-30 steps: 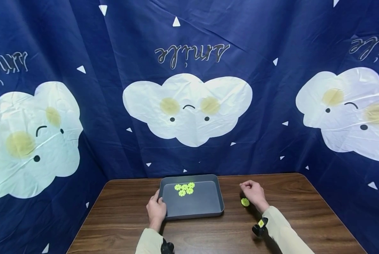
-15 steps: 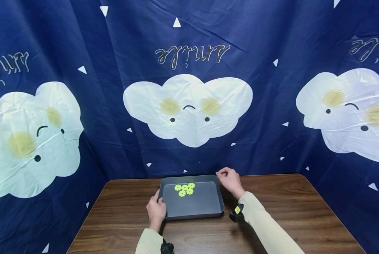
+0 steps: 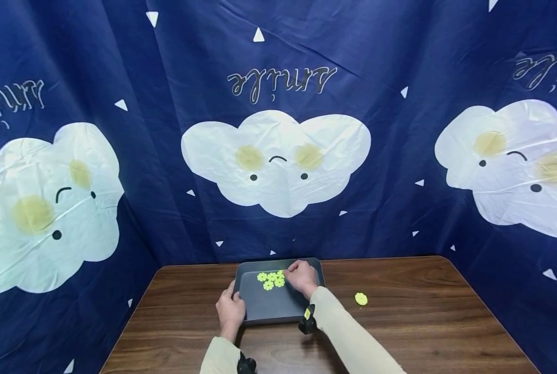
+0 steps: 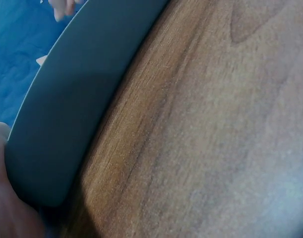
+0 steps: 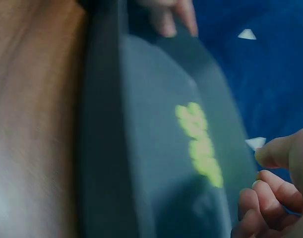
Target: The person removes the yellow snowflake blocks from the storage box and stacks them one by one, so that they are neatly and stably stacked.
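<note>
A dark grey rectangular tray [image 3: 264, 306] lies on the wooden table. My left hand [image 3: 230, 312] grips its left edge, the thumb at the rim. Several yellow-green flower-shaped pieces [image 3: 269, 284] lie clustered in the far part of the tray; in the right wrist view these pieces [image 5: 198, 144] look blurred. My right hand [image 3: 301, 277] is over the tray, its fingertips overlapping the rightmost piece in the head view. Its fingers [image 5: 271, 201] are curled with the thumb near the index finger; I cannot tell whether they hold a piece. One more flower-shaped piece [image 3: 361, 298] lies on the table right of the tray.
The brown wood-grain table [image 3: 423, 306] reaches up to a dark blue curtain [image 3: 390, 228] printed with white clouds, which surrounds it at the back and sides. Black wrist cameras sit on both sleeves, the right one [image 3: 308, 319] close over the tray's near right corner.
My right hand has moved left from above the loose flower-shaped piece, past the tray's far right corner, to the cluster inside. The left hand and the tray have stayed put.
</note>
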`<state>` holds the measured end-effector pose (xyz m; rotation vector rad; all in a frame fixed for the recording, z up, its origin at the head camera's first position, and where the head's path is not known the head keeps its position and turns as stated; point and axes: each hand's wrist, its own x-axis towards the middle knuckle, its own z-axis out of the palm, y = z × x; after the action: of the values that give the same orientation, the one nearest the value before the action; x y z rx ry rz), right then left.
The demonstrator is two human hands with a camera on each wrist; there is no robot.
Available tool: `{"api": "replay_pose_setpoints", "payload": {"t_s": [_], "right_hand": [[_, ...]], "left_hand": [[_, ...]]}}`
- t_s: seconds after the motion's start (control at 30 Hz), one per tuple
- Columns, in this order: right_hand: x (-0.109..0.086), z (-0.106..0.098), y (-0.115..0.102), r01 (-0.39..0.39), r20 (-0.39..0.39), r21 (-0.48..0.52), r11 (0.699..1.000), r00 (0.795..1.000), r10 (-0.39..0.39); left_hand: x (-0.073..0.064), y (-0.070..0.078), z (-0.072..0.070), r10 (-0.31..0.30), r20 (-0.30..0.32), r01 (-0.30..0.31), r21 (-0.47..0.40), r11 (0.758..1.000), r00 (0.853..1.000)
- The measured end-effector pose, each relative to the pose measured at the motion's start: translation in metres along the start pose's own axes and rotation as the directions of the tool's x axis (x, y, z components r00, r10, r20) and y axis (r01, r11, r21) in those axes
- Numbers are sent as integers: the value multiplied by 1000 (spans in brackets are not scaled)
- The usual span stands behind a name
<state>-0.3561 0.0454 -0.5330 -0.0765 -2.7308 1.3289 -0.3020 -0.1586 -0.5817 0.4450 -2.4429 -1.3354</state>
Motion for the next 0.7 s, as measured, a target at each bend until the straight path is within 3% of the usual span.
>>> {"api": "replay_pose_setpoints", "payload": {"t_s": [0.27, 0.43, 0.7], "right_hand": [[-14, 35, 10, 69, -35, -103, 992, 997, -73], [-15, 43, 12, 35, -59, -160, 987, 997, -44], [-11, 42, 9, -18, -24, -173, 985, 1000, 14]], "left_hand": [[-3, -1, 1, -14, 5, 14, -1, 1000, 1000], [-3, 1, 1, -7, -1, 7, -7, 1000, 1000], [1, 0, 2, 9, -13, -9, 2, 1000, 1000]]}}
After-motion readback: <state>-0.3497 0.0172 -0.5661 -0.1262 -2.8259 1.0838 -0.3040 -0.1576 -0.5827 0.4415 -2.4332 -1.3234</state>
